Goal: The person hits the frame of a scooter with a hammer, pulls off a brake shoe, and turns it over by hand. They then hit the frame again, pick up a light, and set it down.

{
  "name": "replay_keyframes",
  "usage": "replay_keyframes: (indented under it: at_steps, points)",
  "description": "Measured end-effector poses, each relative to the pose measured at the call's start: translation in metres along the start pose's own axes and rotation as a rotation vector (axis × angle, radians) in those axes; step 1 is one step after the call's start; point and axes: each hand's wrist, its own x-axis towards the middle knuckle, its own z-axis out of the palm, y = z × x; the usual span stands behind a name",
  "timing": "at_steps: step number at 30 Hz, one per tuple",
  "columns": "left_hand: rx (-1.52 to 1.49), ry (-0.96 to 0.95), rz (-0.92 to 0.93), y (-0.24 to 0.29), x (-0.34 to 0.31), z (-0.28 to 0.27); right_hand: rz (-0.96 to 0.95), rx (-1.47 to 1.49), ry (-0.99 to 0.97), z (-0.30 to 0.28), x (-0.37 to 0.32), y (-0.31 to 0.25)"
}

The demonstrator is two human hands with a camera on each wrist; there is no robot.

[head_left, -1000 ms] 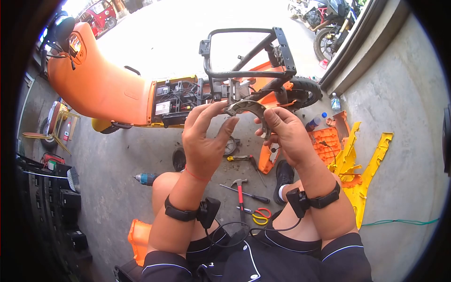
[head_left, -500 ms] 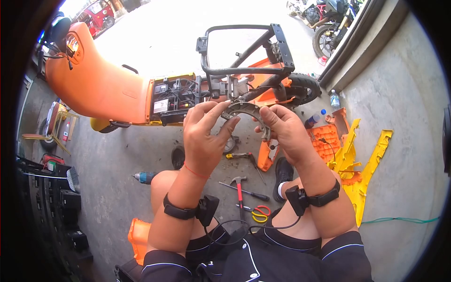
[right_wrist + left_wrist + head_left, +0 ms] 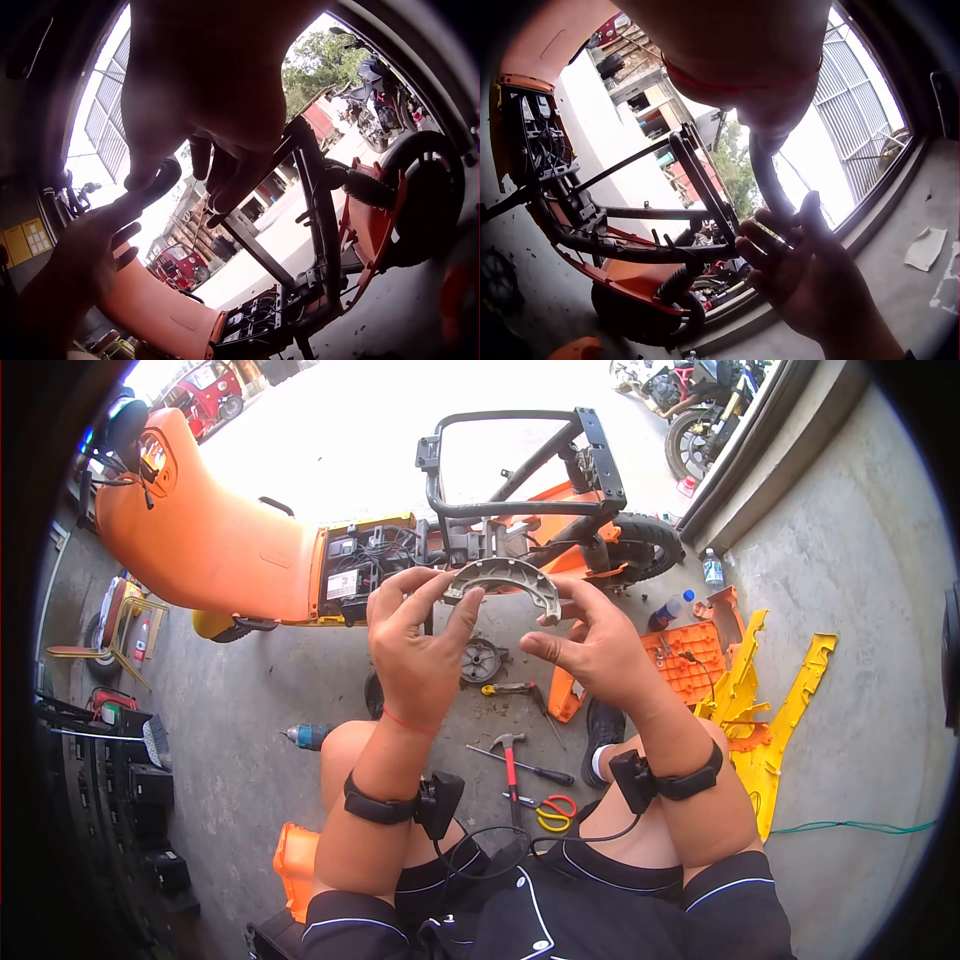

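A curved grey brake shoe [image 3: 515, 572] is held up in front of the chest, its arch upward and ribbed inner side toward the head camera. My left hand [image 3: 415, 645] pinches its left end between thumb and fingers. At the other end, the fingers of my right hand [image 3: 605, 650] touch the shoe while the thumb stands away from it. The left wrist view shows the shoe [image 3: 765, 176] from its dark outer edge, with the right palm [image 3: 810, 285] facing that camera. In the right wrist view the shoe [image 3: 165, 180] is mostly dark.
Ahead stands an orange scooter [image 3: 250, 550] with its black rear frame [image 3: 520, 515] exposed. On the floor lie a round wheel hub part [image 3: 482, 660], a hammer [image 3: 510, 760], scissors [image 3: 555, 815], a drill [image 3: 310, 737] and yellow panels [image 3: 790, 720]. A bottle [image 3: 672, 610] lies at right.
The brake shoe has shifted left and turned so its ribbed inner side shows. My right thumb has come off it; the left hand keeps its pinch and has moved slightly left.
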Motion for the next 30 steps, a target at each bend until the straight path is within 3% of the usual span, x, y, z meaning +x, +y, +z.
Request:
replay_keyframes:
  at_steps: [7,21,24,26,30]
  points:
    - [-0.002,-0.012,-0.007,0.002,0.000,0.000,-0.099,-0.080,0.138,0.003,0.000,-0.003]
    - [-0.014,-0.091,-0.004,-0.007,-0.001,-0.004,-0.252,-0.222,0.137,-0.005,0.003,-0.002]
    - [-0.015,-0.122,-0.015,-0.008,-0.001,-0.005,-0.274,-0.265,0.138,-0.004,0.004,0.000]
    - [-0.042,-0.108,-0.123,-0.006,-0.002,-0.007,-0.309,-0.304,0.172,0.000,0.004,0.006]
    - [-0.020,-0.110,-0.095,-0.008,-0.003,-0.011,-0.341,-0.281,0.171,0.001,0.006,0.001]
